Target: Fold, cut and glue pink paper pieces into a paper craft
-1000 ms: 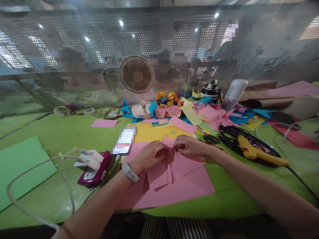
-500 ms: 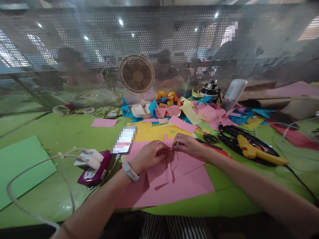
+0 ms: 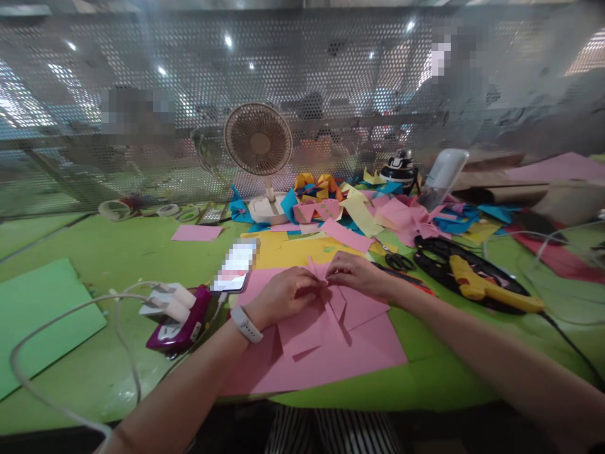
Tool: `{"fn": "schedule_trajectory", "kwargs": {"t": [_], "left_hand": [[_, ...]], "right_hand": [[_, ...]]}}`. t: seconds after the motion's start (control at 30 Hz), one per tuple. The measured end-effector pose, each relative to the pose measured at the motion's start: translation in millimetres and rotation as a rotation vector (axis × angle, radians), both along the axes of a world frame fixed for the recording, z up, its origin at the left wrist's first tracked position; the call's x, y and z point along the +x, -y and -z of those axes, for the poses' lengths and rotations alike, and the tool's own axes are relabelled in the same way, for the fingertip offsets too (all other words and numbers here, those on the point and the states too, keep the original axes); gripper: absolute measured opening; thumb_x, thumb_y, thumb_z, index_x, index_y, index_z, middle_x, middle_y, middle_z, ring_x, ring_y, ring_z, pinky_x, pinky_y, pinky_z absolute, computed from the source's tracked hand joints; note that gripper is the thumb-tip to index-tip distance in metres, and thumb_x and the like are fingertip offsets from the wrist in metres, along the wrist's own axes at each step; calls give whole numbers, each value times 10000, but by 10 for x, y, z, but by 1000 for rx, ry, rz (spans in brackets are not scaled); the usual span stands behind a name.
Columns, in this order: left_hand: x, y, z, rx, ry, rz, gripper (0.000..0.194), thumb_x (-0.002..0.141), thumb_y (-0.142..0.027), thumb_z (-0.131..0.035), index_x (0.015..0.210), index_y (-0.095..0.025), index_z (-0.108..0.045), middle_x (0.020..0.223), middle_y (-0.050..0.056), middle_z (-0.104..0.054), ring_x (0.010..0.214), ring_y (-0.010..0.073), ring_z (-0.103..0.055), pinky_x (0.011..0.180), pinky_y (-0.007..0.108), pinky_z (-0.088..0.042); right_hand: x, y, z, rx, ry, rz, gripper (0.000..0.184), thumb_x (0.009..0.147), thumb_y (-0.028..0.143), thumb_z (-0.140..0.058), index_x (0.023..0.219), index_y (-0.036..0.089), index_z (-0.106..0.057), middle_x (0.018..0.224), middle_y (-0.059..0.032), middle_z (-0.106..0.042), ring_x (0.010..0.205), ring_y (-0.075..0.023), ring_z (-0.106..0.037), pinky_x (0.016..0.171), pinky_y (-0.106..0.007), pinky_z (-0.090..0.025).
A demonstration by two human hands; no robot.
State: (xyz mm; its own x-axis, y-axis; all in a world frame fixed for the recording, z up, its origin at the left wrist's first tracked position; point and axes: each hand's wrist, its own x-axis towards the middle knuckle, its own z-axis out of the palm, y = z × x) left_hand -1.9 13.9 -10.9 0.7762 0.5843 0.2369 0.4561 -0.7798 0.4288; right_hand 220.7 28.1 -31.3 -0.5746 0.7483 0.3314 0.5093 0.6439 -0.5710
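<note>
My left hand (image 3: pixel 282 292) and my right hand (image 3: pixel 355 272) meet over a pink paper piece (image 3: pixel 331 310) with cut, folded flaps. Both hands pinch its flaps together at the middle, fingers closed on the paper. The piece rests on a larger pink sheet (image 3: pixel 331 359) near the front edge of the green table (image 3: pixel 118 252). A white watch (image 3: pixel 246 324) sits on my left wrist.
A phone (image 3: pixel 234 272) lies just left of my hands, beside a purple power strip (image 3: pixel 177 321) with white plugs and cables. Scissors (image 3: pixel 399 260) and a yellow glue gun (image 3: pixel 486 290) lie to the right. A small fan (image 3: pixel 259 154), coloured paper heaps (image 3: pixel 359 211) and tape rolls (image 3: pixel 116 209) sit behind. People work beyond the mesh screen.
The flaps of the pink piece have shifted: an upright strip has folded down toward the centre. My right hand moved slightly left and up toward my left hand.
</note>
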Motion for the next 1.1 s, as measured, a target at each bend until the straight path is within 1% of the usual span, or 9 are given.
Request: {"fn": "schedule_trajectory", "kwargs": {"t": [0.17,0.33,0.5,0.63,0.8,0.9,1.1], "left_hand": [[12,2,-2,15,-17,0,262,857,-219,-494,1086,-259,-616,1042,42,-616,984,187,-536,881,329,-419],[15,5,9,38,-40,2,267,872,-205,-467,1083,-255,-623,1062,47,-605,1006,191,-526,902,327,-402],[17,7,1,53,-55,11,268,874,-199,-461,1081,-248,-625,1072,51,-601,1018,193,-522,907,334,-401],[12,7,10,67,-62,16,275,872,-188,-459,1089,-249,-616,1073,49,-603,1018,188,-524,907,329,-406],[16,21,26,95,-55,-12,266,860,-184,-470,1099,-223,-579,1056,48,-610,993,189,-531,889,338,-418],[32,32,25,152,-117,-2,277,864,-178,-457,1123,-207,-552,1063,59,-595,1002,190,-521,887,347,-418],[71,92,28,305,-330,13,283,884,-161,-392,1130,-179,-530,1091,89,-546,1021,210,-495,892,379,-403]], "right_hand": [[-15,4,-3,12,16,15,125,843,253,-553,792,194,-651,779,-12,-561,761,-140,-530,680,-250,-394],[-66,10,30,56,76,104,133,849,199,-530,750,177,-617,763,-18,-577,749,-141,-525,670,-250,-379],[-109,26,70,68,85,163,150,849,199,-519,726,179,-602,748,-18,-578,744,-149,-522,670,-264,-370],[-128,39,101,86,79,202,132,847,205,-521,734,180,-586,762,-23,-590,766,-153,-528,690,-269,-373],[-135,39,116,90,86,228,82,829,218,-546,763,175,-566,748,-24,-589,736,-154,-527,656,-260,-369],[-138,36,112,89,91,228,74,821,210,-554,755,177,-561,743,-16,-588,734,-148,-525,654,-251,-367],[-152,35,112,83,86,240,63,817,203,-554,760,177,-559,745,-12,-588,731,-142,-525,648,-241,-368]]}}
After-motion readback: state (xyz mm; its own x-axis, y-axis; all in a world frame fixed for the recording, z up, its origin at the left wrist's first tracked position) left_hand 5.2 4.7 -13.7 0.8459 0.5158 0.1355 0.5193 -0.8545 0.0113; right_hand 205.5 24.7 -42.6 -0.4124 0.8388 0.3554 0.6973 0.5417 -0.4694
